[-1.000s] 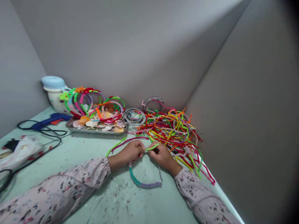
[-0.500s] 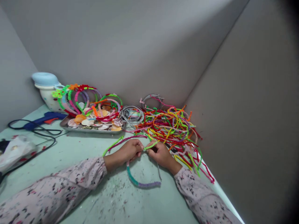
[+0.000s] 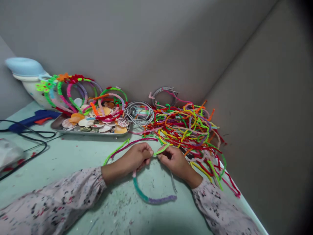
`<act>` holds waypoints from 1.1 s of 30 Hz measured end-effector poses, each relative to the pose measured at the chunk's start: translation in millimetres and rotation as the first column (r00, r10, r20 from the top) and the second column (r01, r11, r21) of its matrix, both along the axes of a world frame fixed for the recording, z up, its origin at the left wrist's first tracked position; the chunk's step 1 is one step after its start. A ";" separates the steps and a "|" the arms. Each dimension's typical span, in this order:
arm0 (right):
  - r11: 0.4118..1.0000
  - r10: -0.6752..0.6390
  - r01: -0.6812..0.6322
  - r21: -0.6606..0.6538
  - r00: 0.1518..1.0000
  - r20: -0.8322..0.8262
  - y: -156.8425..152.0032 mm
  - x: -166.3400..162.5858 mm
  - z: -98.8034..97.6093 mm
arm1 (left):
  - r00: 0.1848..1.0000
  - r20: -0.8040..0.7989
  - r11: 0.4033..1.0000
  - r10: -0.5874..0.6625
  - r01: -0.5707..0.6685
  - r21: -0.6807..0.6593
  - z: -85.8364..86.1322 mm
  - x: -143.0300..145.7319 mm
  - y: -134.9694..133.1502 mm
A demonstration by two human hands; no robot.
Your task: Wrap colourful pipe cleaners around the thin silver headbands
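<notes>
My left hand (image 3: 139,156) is closed on a curved wire wrapped in fuzzy pipe cleaner. Its wrapped part (image 3: 140,192) runs from pink through teal to purple and bends below the hands over the table. My right hand (image 3: 174,161) pinches a light green pipe cleaner (image 3: 162,150), one end of which meets the left fingertips. A bare grey wire (image 3: 173,182) hangs under the right hand. Fingers hide the joint between green piece and wire. Just behind my left hand lie a loose green pipe cleaner (image 3: 114,151) and a dark magenta one (image 3: 133,142).
A tangled heap of pipe cleaners (image 3: 186,127) spreads at the right, beside coiled grey wire (image 3: 139,112). A metal tray (image 3: 90,133) holds shells and colourful hoops (image 3: 70,94). At the left are a blue glue gun (image 3: 31,120), its black cord (image 3: 41,150) and a blue-lidded container (image 3: 29,81).
The view has shifted, so the table things appear larger and more spread out. Between the hands the fingertips are slightly farther apart, with the green pipe cleaner still spanning them.
</notes>
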State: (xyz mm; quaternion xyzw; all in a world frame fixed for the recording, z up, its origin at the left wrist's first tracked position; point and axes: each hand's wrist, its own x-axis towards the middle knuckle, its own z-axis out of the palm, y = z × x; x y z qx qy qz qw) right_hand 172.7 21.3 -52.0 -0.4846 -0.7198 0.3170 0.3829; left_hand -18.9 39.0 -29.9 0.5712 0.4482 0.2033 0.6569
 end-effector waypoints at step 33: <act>0.985 0.075 -0.083 0.152 0.995 0.062 -4.4 1.4 4.3 | 0.998 -0.054 1.000 -0.028 0.027 -0.003 5.1 0.8 -2.4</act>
